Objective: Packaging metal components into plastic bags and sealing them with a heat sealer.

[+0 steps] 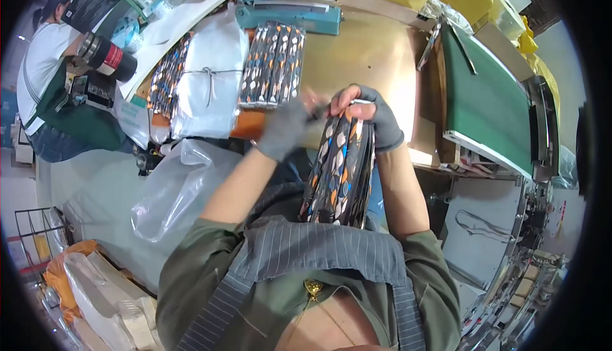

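A long, folded bundle (338,169) with a dark pattern of orange, white and blue leaf shapes is held in front of the body, its lower end reaching the striped apron (319,249). Its upper end is pinched between the thumb and fingers of the right hand (376,114), which is covered by a grey fingerless glove. The left hand (288,125), gloved alike, is held just beside that end; its fingers are blurred, and whether anything is pinched by them cannot be told.

Beyond the hands, on the worktable (357,51), 1 similar patterned stack (273,64) is laid beside a pile of clear plastic sleeves (210,90), crossed by a dark tie. To the left of the sleeves, another patterned pile (169,77) is seen. A teal lever device (290,18) is placed behind them. At the right, a green board (488,102) is set at a slant.
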Tool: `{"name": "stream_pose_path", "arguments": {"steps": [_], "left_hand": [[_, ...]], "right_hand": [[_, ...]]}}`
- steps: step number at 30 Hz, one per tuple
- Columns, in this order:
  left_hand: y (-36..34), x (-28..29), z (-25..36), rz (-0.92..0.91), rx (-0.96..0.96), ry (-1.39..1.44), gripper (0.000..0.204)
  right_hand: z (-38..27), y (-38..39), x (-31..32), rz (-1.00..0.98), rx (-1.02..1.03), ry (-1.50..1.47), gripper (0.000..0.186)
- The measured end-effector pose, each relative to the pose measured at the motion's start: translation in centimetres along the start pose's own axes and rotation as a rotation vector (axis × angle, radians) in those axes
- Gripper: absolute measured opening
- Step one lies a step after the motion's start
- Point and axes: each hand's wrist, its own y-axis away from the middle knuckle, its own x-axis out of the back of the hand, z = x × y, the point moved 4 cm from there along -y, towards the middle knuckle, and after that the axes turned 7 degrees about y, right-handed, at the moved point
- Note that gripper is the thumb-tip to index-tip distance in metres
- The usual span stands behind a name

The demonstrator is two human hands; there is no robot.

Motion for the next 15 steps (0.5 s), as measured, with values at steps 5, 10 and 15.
{"name": "stream_pose_path", "arguments": {"steps": [5,10,15], "left_hand": [[2.8,-7.8,8.7,-0.113,-0.152,-0.478,0.021],[6.3,-4.2,7.0,0.045,-0.811,-0.855,0.018],[13.4,-3.2,2.9,-0.452,-0.624,-1.076,0.041]], "right_hand": [[3.8,-1.5,1.7,0.188,-0.075,0.138,0.045],[2.4,1.7,-2.4,-0.016,-0.076,-0.331,0.067],[4.9,12.8,-7.5,-0.04,-0.18,-0.321,0.072]]}}
